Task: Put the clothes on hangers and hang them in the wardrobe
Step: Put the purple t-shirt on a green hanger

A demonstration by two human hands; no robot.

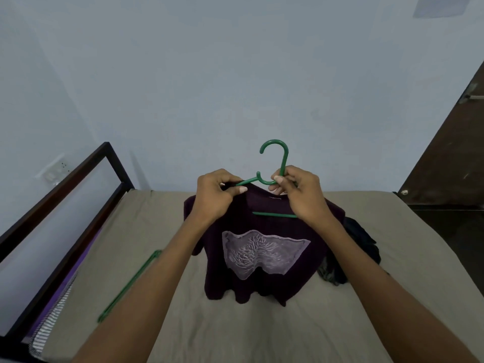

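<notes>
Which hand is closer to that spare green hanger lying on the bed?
Left. The left hand grips the shirt collar, on the spare hanger's side; the right hand holds the other hanger farther away.

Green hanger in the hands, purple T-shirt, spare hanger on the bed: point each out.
green hanger [274, 148], head view, on its hook.
purple T-shirt [262, 251], head view, on its chest print.
spare hanger [128, 285], head view, mid-length.

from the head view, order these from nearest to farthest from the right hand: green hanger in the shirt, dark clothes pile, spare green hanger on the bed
1. green hanger: gripped by the right hand at its neck, above the purple shirt.
2. dark clothes pile: on the bed, right of the shirt.
3. spare green hanger: lying far left, near the bed frame.
</notes>
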